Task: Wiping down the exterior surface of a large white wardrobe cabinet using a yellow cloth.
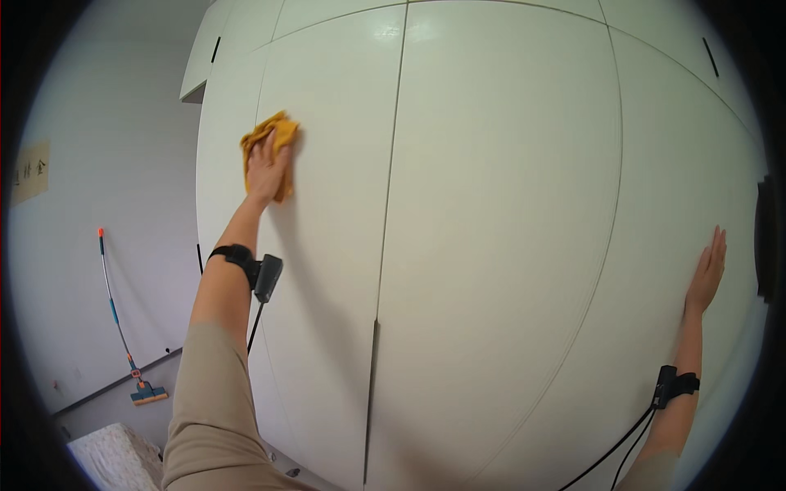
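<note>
My left hand [266,175] presses a crumpled mustard-yellow cloth [285,130] flat against a tall white wardrobe door [334,184], near the door's left seam. Part of the cloth is covered by my fingers and palm. Far to the right, my right hand [706,276] rests with straight fingers against another white panel [663,184] and holds nothing. Between the hands stretches a wide white door [491,215]. A long, dark vertical handle strip [372,399] runs along the seam between the two middle doors.
A flat mop [116,313] with a blue-and-orange head leans on the pale wall at left. Below it is the corner of a patterned fabric-covered piece [116,460]. Black devices [268,278] with cables are strapped to both forearms. Upper cabinets [215,37] have black handles.
</note>
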The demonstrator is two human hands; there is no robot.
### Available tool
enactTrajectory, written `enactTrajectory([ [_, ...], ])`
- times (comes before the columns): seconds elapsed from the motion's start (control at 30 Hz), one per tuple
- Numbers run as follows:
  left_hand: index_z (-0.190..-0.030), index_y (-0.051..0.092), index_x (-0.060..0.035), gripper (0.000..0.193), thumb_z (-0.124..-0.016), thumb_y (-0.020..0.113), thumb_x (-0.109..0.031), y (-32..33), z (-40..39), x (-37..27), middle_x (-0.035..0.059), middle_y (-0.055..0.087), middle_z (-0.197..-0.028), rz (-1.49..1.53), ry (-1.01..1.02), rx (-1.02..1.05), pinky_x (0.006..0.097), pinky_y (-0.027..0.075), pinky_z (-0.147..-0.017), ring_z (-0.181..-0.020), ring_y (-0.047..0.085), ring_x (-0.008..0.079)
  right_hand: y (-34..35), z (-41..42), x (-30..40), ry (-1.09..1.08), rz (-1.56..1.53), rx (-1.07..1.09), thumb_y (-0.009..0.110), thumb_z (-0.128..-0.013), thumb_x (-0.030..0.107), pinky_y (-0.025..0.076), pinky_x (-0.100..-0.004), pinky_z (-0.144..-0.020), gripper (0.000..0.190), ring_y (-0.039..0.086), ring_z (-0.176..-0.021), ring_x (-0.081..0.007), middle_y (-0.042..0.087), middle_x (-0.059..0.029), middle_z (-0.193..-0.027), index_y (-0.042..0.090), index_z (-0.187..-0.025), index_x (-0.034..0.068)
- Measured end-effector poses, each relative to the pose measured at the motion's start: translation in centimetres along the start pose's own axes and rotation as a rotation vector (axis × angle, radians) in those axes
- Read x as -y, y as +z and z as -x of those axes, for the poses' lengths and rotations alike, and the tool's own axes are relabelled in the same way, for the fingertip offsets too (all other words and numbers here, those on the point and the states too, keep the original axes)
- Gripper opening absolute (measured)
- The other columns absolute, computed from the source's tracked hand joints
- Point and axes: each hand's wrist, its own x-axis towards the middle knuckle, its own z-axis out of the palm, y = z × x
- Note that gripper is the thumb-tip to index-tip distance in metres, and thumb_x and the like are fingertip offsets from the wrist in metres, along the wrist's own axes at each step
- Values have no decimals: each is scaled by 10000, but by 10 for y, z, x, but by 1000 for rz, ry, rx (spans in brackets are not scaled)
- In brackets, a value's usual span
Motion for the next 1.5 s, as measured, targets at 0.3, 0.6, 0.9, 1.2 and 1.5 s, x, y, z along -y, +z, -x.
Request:
enactTrajectory([
  [0.3,-1547,332,-85,925,-923,217,-759,13,-79,-39,108,219,-1643,-34,-310,-69,494,163,-1202,-1497,205,370,1,-6,-6,-23,-62,-47,329,-1085,306,233,-417,-1218,446,302,-1478,-222,361,-27,-1587,415,-1512,212],
  [0.6,-1548,355,-186,802,-946,275,-710,45,-149,-297,83,277,-1626,38,241,-199,542,137,-1206,-1509,199,336,3,-5,19,-74,-99,-78,349,-1068,245,212,-414,-1216,455,316,-1467,-281,371,-59,-1581,408,-1515,185],
  [0.9,-1581,260,-211,825,-929,448,-681,68,-80,-544,149,99,-1658,381,545,74,610,7,-1195,-1514,45,413,0,24,38,-13,-2,66,445,-989,251,166,-557,-1200,608,222,-1504,-316,235,-53,-1642,276,-1571,202],
  [1.2,-1514,383,-365,469,-1050,339,-410,109,18,-737,74,347,-1590,167,872,-239,548,153,-1208,-1500,224,332,-17,40,52,-24,-225,200,572,-918,314,152,-575,-1198,698,178,-1506,-368,211,-127,-1637,317,-1552,171],
  [1.5,-1485,435,-381,509,-984,426,-471,142,124,-884,89,411,-1534,260,1206,-210,632,167,-1164,-1459,283,363,-17,45,47,-16,-328,229,554,-931,361,180,-553,-1195,652,207,-1500,-356,217,-103,-1638,364,-1531,192],
])
